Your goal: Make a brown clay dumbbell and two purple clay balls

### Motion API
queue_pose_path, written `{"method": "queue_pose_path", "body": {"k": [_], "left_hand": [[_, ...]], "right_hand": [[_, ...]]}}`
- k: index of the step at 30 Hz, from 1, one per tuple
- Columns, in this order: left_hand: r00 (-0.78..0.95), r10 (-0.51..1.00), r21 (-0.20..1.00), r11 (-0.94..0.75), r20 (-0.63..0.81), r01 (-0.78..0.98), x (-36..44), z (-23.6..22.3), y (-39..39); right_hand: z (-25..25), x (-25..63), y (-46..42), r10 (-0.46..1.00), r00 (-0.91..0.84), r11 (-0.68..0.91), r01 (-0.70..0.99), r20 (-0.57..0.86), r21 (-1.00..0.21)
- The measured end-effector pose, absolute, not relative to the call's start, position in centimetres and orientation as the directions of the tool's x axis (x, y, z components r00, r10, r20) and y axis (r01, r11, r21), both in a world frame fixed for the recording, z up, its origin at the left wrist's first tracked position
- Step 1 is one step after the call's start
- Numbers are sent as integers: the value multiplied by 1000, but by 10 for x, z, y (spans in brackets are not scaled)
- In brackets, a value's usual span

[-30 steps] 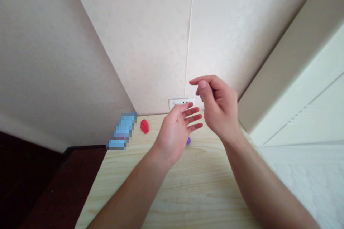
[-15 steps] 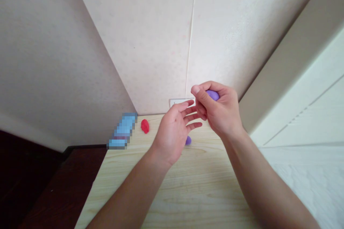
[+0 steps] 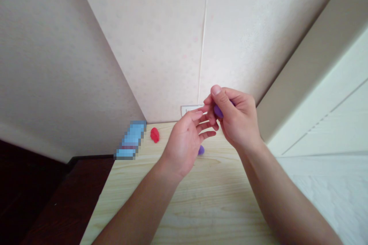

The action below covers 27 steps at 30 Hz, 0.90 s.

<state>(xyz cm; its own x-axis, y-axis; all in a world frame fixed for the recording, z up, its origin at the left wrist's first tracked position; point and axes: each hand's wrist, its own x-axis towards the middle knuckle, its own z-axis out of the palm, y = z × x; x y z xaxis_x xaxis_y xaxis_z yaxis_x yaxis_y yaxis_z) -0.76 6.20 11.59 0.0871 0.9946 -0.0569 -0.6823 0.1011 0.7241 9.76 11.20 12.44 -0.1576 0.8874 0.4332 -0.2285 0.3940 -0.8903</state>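
A soft purple lump that looks like modelling clay [image 3: 218, 111] is squeezed in my right hand [image 3: 237, 116], between thumb and curled fingers. Its full shape is hidden by the hand. Close beside it, my left hand [image 3: 184, 143] is held up with fingers apart and slightly bent, their tips near the right hand's fingers; I cannot tell if they touch. A second purple piece [image 3: 201, 150] lies on the wooden tabletop [image 3: 212, 199], partly behind the left hand. Farther left on the wood sits a crumpled red lump [image 3: 155, 134].
At the table's back left corner is a blurred-out blue item [image 3: 132, 139]. A white wall socket or switch plate [image 3: 185, 109] is low on the papered wall [image 3: 166, 46] behind. A cream furniture panel [image 3: 313, 76] rises at the right, above white quilted fabric [image 3: 330, 195].
My right thumb has lifted and the purple lump has shifted down and left within the right hand. The left hand has stayed almost in place.
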Motion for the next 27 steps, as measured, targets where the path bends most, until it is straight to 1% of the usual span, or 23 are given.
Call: {"method": "queue_pose_path", "body": {"k": [3,7,10,13,18,24,27], "left_hand": [[79,993,724,119,-89,-680,-7,116,62],[87,994,729,111,-71,-676,-6,116,62],[86,995,718,101,-57,-688,-6,116,63],[80,995,713,100,-62,-693,-7,115,63],[82,994,720,107,-69,-686,-7,114,63],[75,997,712,63,-15,-700,-7,113,63],[62,997,699,76,-45,-711,-8,114,64]], "right_hand": [[123,100,115,890,-143,390,-252,432,-886],[122,100,116,878,-235,327,-338,416,-882],[123,99,115,860,-259,338,-358,440,-870],[123,99,116,855,-236,382,-316,461,-869],[123,102,116,874,-177,417,-201,452,-886],[126,97,108,868,-231,417,-138,439,-898],[127,97,106,873,-145,460,-77,466,-885]]}}
